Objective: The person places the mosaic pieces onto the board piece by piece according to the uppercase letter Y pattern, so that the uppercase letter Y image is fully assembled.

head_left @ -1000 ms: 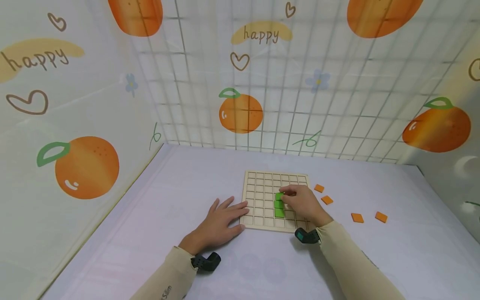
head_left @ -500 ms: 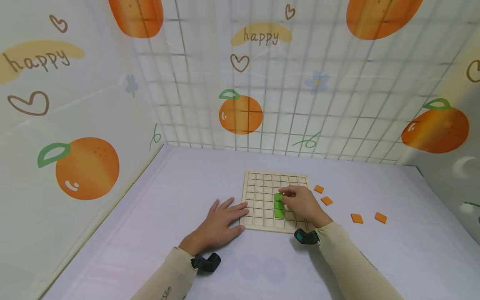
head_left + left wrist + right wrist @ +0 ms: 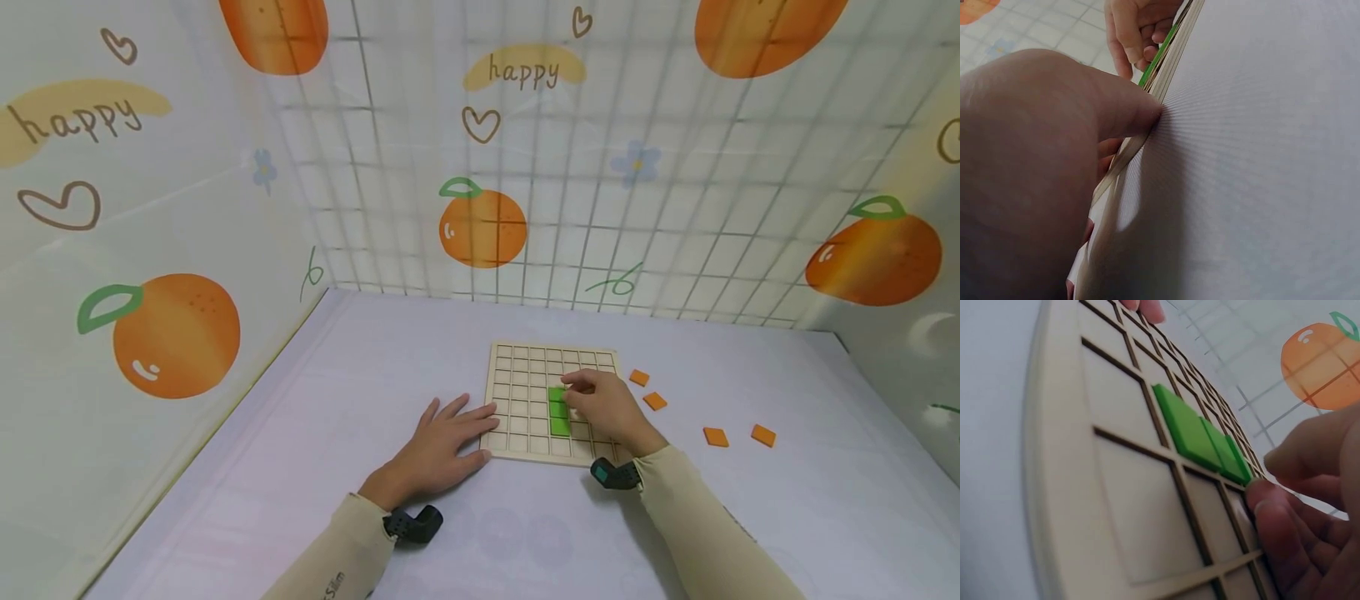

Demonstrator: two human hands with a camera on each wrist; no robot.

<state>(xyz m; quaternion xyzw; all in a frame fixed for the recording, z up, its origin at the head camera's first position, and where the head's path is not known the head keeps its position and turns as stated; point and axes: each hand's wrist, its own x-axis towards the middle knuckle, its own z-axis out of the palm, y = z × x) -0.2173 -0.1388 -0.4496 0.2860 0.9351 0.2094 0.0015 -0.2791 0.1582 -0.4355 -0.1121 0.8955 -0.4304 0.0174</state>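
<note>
A light wooden grid board lies on the table, with several square cells. Three bright green square tiles sit in a column in its cells, seen close up as green tiles in the right wrist view. My right hand is over the board; one fingertip touches the farthest tile's edge, with a gap between it and the digit above. My left hand rests with spread fingers at the board's left edge, fingertips on the rim. In the left wrist view, its thumb presses against the board's side.
Several orange square tiles lie scattered on the table right of the board. A white tabletop surrounds the board. Behind and at the sides hangs a sheet printed with oranges.
The farthest green tile, slightly raised a second ago, now lies level with the other two. My right fingers have shifted slightly; my left hand stays put.
</note>
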